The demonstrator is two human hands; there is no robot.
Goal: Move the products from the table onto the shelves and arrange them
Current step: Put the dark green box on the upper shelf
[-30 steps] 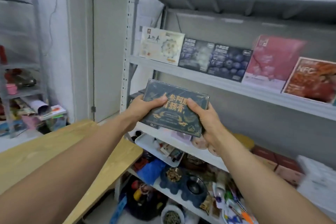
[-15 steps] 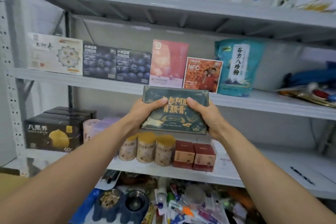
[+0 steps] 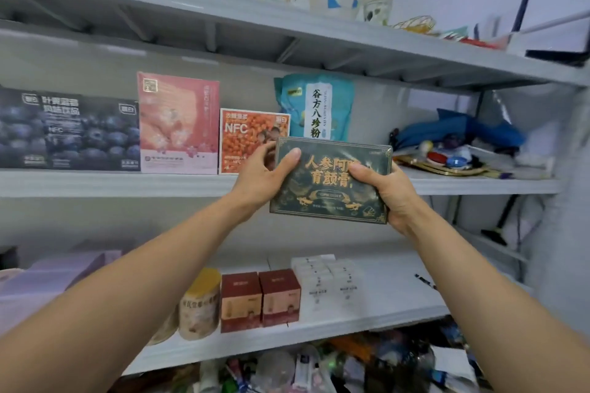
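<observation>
I hold the green box (image 3: pixel 330 182) upright with both hands, in front of the middle shelf (image 3: pixel 111 183), its gold-lettered face towards me. My left hand (image 3: pixel 258 179) grips its left edge, with the thumb curled over the front near the top corner and the other fingers behind. My right hand (image 3: pixel 383 191) clasps the right edge and lower corner, thumb pressed across the front. Just behind my left fingers an orange box (image 3: pixel 245 134) stands on that shelf, with a pink box (image 3: pixel 177 123) and dark blueberry boxes (image 3: pixel 68 131) further left. A teal bag (image 3: pixel 314 105) rises above my thumbs. Below my wrists, the lower shelf carries two red boxes (image 3: pixel 260 298) and a yellow-lidded jar (image 3: pixel 201 303).
</observation>
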